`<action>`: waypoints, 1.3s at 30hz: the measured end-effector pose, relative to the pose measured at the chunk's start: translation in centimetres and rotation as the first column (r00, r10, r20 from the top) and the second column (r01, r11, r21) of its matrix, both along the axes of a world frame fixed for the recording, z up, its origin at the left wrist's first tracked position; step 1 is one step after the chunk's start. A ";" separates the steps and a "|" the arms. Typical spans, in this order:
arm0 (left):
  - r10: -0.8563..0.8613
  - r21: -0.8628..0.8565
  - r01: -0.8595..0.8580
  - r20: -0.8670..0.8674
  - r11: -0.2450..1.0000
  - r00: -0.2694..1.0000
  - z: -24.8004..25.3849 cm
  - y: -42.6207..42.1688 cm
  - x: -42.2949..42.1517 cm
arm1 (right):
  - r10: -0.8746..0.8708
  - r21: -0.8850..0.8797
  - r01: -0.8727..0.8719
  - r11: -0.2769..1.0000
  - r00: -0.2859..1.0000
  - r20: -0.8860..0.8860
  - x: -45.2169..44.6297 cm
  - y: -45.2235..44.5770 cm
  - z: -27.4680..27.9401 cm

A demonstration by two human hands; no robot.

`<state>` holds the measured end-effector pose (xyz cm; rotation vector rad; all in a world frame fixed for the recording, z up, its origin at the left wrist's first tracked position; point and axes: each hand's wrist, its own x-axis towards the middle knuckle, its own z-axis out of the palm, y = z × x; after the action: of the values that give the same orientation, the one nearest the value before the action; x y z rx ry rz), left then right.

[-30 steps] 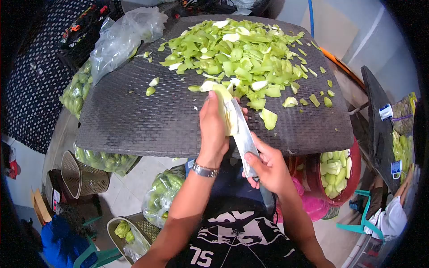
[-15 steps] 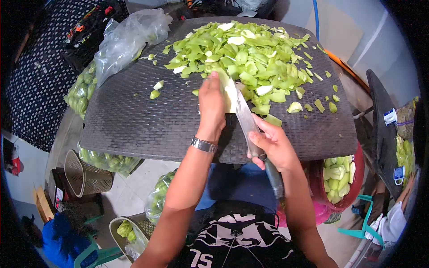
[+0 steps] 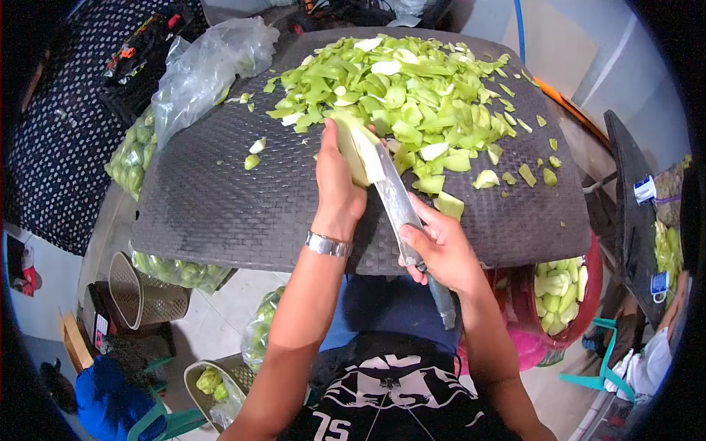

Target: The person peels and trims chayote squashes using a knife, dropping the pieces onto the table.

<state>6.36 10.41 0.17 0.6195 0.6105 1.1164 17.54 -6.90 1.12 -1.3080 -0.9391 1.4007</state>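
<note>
My left hand [image 3: 340, 176], with a metal watch on its wrist, is wrapped around a partly peeled pale green chayote [image 3: 358, 156] above the table. My right hand [image 3: 443, 246] grips a large knife [image 3: 398, 202] by its handle, the thumb resting low on the blade. The upper blade lies against the right side of the chayote, by a whitish cut surface. Just beyond both hands is a wide heap of green peels [image 3: 412, 95] on the dark woven tabletop [image 3: 213, 198]. The fingertips of my left hand are partly hidden behind the chayote.
A clear plastic bag [image 3: 209, 73] lies at the table's back left. Below the right edge stands a red tub [image 3: 592, 294] of peeled chayotes. Baskets [image 3: 143, 294] and bagged chayotes [image 3: 261, 327] are on the floor at left. People sit at both lower sides, by green stools [image 3: 610, 360].
The chayote and my left hand have shifted slightly left and tilted, showing more of a pale face. The knife has moved a little left with my right hand.
</note>
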 end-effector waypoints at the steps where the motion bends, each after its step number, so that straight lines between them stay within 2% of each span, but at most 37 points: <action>1: -0.043 0.024 0.042 0.029 0.999 0.999 0.0 -0.1 0.0 | -0.007 -0.004 0.007 1.000 1.000 0.003 -0.1 0.1 -0.1; 8: 0.017 0.058 -0.011 -0.105 0.998 0.994 0.5 -2.6 0.1 | -0.021 -0.005 0.020 1.000 0.999 -0.045 -1.3 -1.1 -0.4; 11: 0.003 0.048 0.003 -0.127 0.999 0.992 -0.7 -2.1 0.1 | 0.102 0.051 -0.092 0.994 0.961 -0.258 -0.1 -1.1 -0.5; 14: -0.027 0.003 0.028 -0.076 1.000 0.997 -0.9 -2.3 0.0 | 0.107 0.000 -0.115 0.993 0.926 -0.363 -0.4 -0.8 0.0; 17: -0.062 -0.065 0.069 0.100 0.996 0.993 -0.6 -2.3 -0.7 | 0.077 -0.024 -0.107 0.994 0.839 -0.539 0.3 -0.4 0.3; 19: -0.027 -0.074 0.034 0.086 0.997 0.996 -1.2 -1.1 -1.1 | 0.035 0.011 -0.034 0.999 0.834 -0.550 1.3 -0.2 1.1; 21: -0.057 -0.053 0.058 0.022 0.997 0.998 -1.2 -0.7 -1.9 | -0.083 0.146 0.114 0.983 0.976 -0.199 2.1 0.4 0.6; 22: -0.036 -0.123 0.040 0.040 0.992 0.999 -0.7 -0.8 -2.1 | -0.240 0.090 0.226 0.970 0.953 0.185 2.2 0.5 1.5; 23: -0.038 -0.120 0.045 0.065 0.992 0.997 -0.6 -0.9 -2.4 | -0.332 0.274 0.216 0.937 0.796 0.507 3.1 1.0 0.9; 24: -0.045 -0.116 0.055 0.089 0.992 0.995 -0.5 -1.0 -2.7 | -0.439 0.435 0.139 0.890 0.521 0.732 4.5 1.3 -0.1; 25: -0.052 -0.108 0.065 0.116 0.992 0.992 -0.3 -1.1 -2.9 | -0.542 0.551 0.001 0.835 0.173 0.822 5.1 1.5 -0.2; 26: -0.103 -0.069 0.113 0.134 0.991 0.986 0.1 -1.4 -3.2 | -0.473 0.470 0.069 0.880 0.212 0.855 5.5 1.0 0.5; 30: -0.215 -0.050 0.235 0.258 0.971 0.942 -0.1 -1.9 -3.9 | -0.528 0.527 0.078 0.846 0.250 0.811 6.0 0.3 2.0; 32: -0.259 -0.048 0.283 0.283 0.958 0.923 0.1 -2.2 -4.0 | -0.471 0.463 0.139 0.875 0.465 0.750 5.3 -0.8 2.4; 34: -0.227 -0.029 0.247 0.297 0.969 0.928 0.5 -3.1 -3.8 | -0.300 0.199 0.225 0.954 0.747 0.594 2.7 -2.6 5.3; 35: -0.209 -0.023 0.227 0.304 0.974 0.929 0.5 -3.5 -3.8 | -0.262 0.148 0.217 0.965 0.816 0.515 1.5 -3.6 5.5; 37: -0.193 -0.029 0.216 0.348 0.976 0.917 0.4 -3.9 -3.7 | -0.248 0.273 0.110 0.956 0.802 0.543 0.0 -5.2 3.0; 39: -0.136 -0.061 0.169 0.357 0.984 0.924 1.2 -4.7 -3.4 | -0.228 0.234 0.130 0.963 0.859 0.459 -1.7 -6.4 2.7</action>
<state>2.93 5.74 1.34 0.3682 0.2949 1.0150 15.79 -13.33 3.82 -1.5818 -1.2133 0.8199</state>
